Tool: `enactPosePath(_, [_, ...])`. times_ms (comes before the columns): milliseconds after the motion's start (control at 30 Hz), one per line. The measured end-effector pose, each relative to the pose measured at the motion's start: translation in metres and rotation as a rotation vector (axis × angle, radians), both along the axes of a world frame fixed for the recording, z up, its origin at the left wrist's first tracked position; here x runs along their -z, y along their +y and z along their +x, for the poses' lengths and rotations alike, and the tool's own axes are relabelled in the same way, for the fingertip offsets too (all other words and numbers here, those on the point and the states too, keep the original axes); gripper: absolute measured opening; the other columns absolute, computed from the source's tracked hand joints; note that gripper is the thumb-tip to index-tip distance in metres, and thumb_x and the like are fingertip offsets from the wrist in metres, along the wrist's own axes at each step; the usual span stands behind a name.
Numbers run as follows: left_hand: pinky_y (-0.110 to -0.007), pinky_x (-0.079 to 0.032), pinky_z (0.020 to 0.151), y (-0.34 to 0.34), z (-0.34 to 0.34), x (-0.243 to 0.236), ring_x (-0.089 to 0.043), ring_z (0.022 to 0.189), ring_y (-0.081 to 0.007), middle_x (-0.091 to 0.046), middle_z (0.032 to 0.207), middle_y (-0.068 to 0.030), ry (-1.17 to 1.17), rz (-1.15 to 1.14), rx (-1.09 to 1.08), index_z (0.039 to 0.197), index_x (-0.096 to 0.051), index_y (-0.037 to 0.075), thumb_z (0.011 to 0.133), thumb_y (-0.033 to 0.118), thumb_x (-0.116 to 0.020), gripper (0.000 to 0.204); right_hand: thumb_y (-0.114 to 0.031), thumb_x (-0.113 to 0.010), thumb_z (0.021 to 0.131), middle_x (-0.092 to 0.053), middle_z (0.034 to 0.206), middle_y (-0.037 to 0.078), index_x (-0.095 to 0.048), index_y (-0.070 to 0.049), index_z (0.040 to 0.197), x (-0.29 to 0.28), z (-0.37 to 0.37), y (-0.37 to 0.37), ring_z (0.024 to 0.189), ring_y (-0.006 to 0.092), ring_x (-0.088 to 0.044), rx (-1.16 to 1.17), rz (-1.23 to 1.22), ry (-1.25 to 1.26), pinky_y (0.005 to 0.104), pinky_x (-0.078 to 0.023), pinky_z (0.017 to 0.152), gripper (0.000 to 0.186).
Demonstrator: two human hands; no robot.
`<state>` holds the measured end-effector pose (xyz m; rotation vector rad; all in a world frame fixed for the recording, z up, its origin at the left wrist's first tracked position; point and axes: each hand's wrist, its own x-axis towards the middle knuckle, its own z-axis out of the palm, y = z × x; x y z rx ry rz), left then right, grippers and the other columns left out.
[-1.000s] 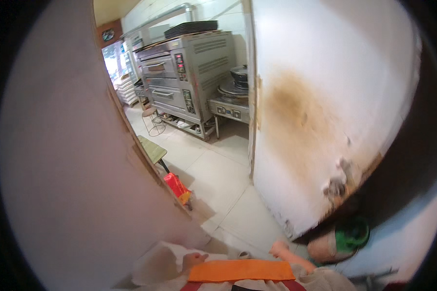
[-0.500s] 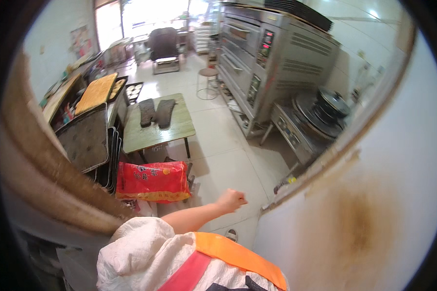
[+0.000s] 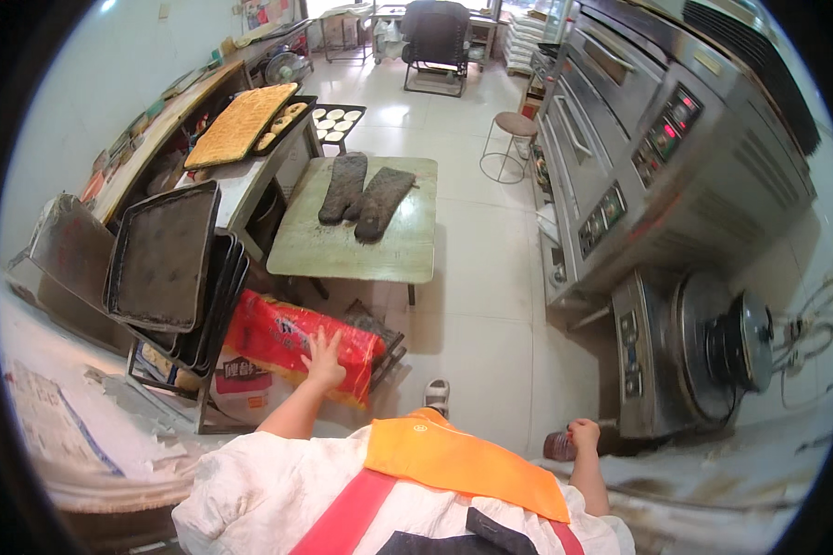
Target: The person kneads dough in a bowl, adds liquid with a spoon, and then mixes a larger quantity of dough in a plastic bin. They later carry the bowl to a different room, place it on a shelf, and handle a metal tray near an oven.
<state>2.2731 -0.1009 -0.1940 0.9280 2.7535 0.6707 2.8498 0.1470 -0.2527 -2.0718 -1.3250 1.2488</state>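
Observation:
My left hand (image 3: 323, 359) reaches forward with fingers spread, touching the top of a big red sack (image 3: 292, 340) that lies on a low rack. Down at my side, my right hand (image 3: 581, 435) is closed around a small brown bottle-like object (image 3: 558, 447). A stack of dark baking trays (image 3: 167, 264) leans upright just left of the sack. Two long dark oven mitts (image 3: 362, 194) lie on a small greenish table (image 3: 342, 248) beyond the sack.
A tall steel deck oven (image 3: 657, 157) lines the right side, with a round machine (image 3: 722, 347) beside it. A counter at far left carries a tray of flat baked sheet (image 3: 239, 122) and small rounds (image 3: 335, 118). A stool (image 3: 514, 125) and chair (image 3: 435, 37) stand farther back.
The view has swung down and left from a wall and doorway to the bakery floor. My left hand has gone from a fist in the air to lying open on the red sack.

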Motion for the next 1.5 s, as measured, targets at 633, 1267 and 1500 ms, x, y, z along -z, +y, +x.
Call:
enactPosePath(633, [-0.042,-0.045,0.095,0.349,-0.198,0.090,-0.056,0.115,-0.0309,-0.059,0.126,-0.0149,-0.421,0.020,-0.496,0.127,-0.057,0.007,0.083,0.017,-0.062,0.046,-0.007,-0.061,0.078,-0.065,0.067,0.010,-0.068,0.004,0.094,-0.003,-0.197,0.423,0.055,0.0202,-0.062,-0.884,-0.335,-0.492,0.0317,-0.047,0.049,0.020])
enactPosePath(1267, [-0.042,-0.050,0.078,0.513,-0.376,0.145,-0.065,0.091,-0.0285,-0.068,0.095,-0.0119,-0.875,-0.455,-0.794,0.104,-0.064,0.004,0.071,0.036,-0.079,0.049,-0.010,-0.065,0.078,-0.070,0.081,0.013,-0.067,0.006,0.102,-0.052,-0.607,0.689,0.072,0.0201,-0.068,-1.292,-0.442,-0.618,0.0313,-0.053,0.065,0.028])
enactPosePath(1500, [-0.042,-0.048,0.068,0.545,-0.384,0.052,-0.062,0.079,-0.0323,-0.061,0.083,-0.0142,-0.303,0.233,-0.596,0.085,-0.058,0.004,0.078,0.021,-0.070,0.022,-0.014,-0.065,0.078,-0.069,0.073,0.010,-0.067,0.005,0.102,0.009,-0.700,0.761,0.065,0.0149,-0.065,-1.259,-0.441,-0.502,0.0284,-0.051,0.059,0.031])
